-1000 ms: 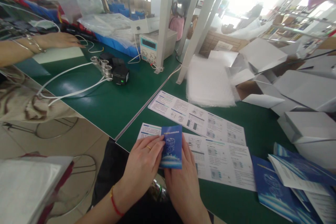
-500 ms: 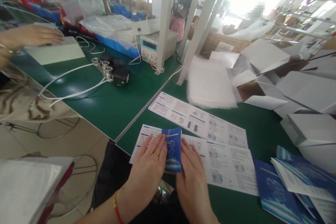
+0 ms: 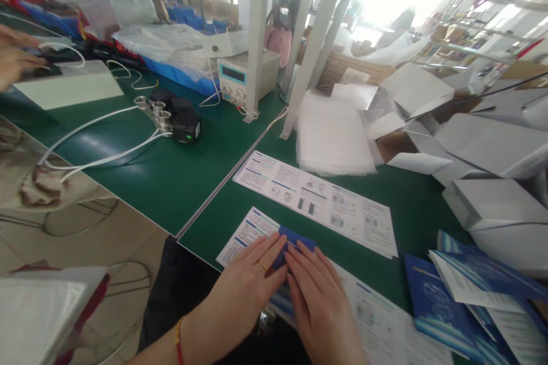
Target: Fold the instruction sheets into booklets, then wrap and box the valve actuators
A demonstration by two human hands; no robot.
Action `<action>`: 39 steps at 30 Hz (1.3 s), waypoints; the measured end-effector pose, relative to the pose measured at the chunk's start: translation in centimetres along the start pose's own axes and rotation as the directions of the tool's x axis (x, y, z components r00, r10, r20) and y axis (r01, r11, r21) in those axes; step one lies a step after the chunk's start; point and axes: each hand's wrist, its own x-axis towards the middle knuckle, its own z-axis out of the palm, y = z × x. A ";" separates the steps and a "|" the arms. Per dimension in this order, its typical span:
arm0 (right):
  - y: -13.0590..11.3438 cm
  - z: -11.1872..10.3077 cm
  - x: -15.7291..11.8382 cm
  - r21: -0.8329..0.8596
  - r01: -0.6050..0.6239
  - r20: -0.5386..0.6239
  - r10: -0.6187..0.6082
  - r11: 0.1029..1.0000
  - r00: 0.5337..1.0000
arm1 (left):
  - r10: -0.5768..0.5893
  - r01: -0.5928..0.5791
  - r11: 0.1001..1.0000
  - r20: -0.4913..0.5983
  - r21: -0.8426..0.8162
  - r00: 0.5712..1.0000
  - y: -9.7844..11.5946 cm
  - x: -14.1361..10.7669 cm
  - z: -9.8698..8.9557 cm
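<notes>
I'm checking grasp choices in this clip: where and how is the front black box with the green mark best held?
I'd grip the front black box across its body, coming from above and its right. Its boxy shape offers flat faces, while metal fittings crowd its left side and white cables trail off leftward.

1 camera on the person's head looks forward and down over the green table, the left hand and right hand close below it at the near side; the view runs to what is probably shelving at far right, blurred by glare.
</notes>
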 end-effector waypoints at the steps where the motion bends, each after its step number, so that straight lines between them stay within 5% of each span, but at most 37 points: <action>1: 0.0 -0.2 -0.7 0.003 -0.005 -0.011 0.005 1.000 1.000 | 0.013 -0.013 0.999 0.002 -0.030 1.000 0.3 0.2 0.0; 6: -0.1 -1.4 -3.8 -0.008 -0.053 -0.103 0.051 0.999 0.993 | 0.030 -0.030 0.999 -0.027 -0.025 0.999 1.2 0.5 0.5; 10: 0.3 -2.1 -4.4 -0.067 0.001 0.026 0.001 0.998 1.000 | 0.050 -0.051 0.998 -0.014 -0.041 0.999 0.9 0.7 0.4; 20: 3.1 -1.5 -2.2 -0.207 -0.234 0.192 0.274 0.950 0.942 | 0.062 -0.065 0.998 -0.088 -0.028 0.994 0.8 0.8 0.5; 33: 0.1 -3.7 -7.1 -0.164 0.073 0.174 -0.044 0.984 0.984 | 0.082 -0.080 0.996 -0.085 0.026 0.993 0.9 0.8 0.5; 39: 0.2 -3.4 -5.8 -0.147 -0.115 0.126 0.134 0.982 0.983 | 0.087 -0.085 0.996 -0.083 0.027 0.993 1.0 0.8 0.5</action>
